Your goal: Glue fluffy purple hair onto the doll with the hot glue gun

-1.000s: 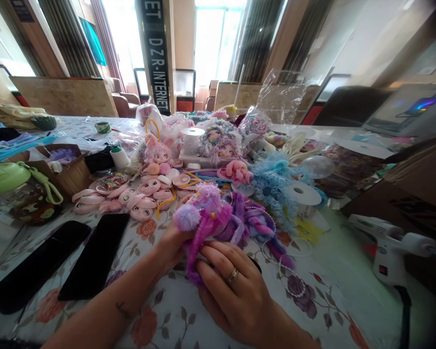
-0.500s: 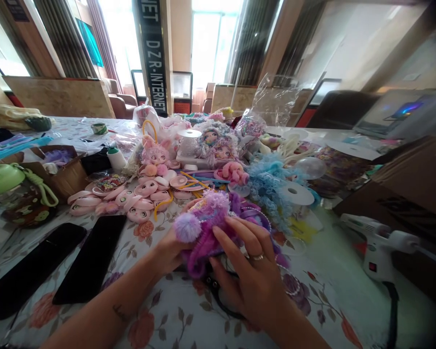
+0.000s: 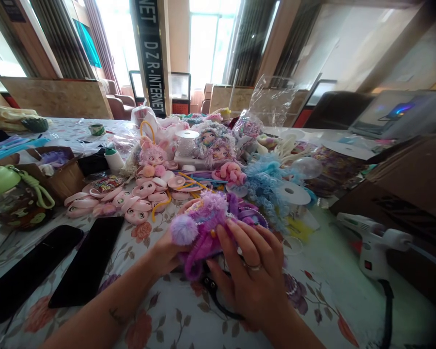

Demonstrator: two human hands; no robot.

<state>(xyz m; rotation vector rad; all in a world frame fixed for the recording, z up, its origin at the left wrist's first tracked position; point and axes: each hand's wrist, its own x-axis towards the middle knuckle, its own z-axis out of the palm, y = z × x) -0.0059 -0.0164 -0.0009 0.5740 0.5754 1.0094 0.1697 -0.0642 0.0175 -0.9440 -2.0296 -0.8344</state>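
A purple and pink fuzzy doll piece (image 3: 207,218), with curly lilac trim and strings of pearly beads, sits in front of me above the table. A pale lilac pompom (image 3: 184,230) hangs at its left side. My left hand (image 3: 169,249) is closed around its left edge, with most of the fingers hidden behind it. From the right, my right hand (image 3: 252,264) grips the fuzzy material with bent fingertips, its thumb lower down. A small yellow-orange spot shows beside the right fingertips. A black strap with metal snaps (image 3: 214,293) lies under the right hand.
Pink doll faces (image 3: 136,213) lie behind the hands, beside blue curly yarn (image 3: 267,179) and a white spool (image 3: 292,192). Two black phones (image 3: 89,261) rest at left. A glue gun (image 3: 370,242) stands at right by a cardboard box (image 3: 399,194).
My right fingers have shifted slightly right on the doll piece, and a yellow-orange spot now shows beside them. My left hand keeps its hold. The whole view has moved a little.
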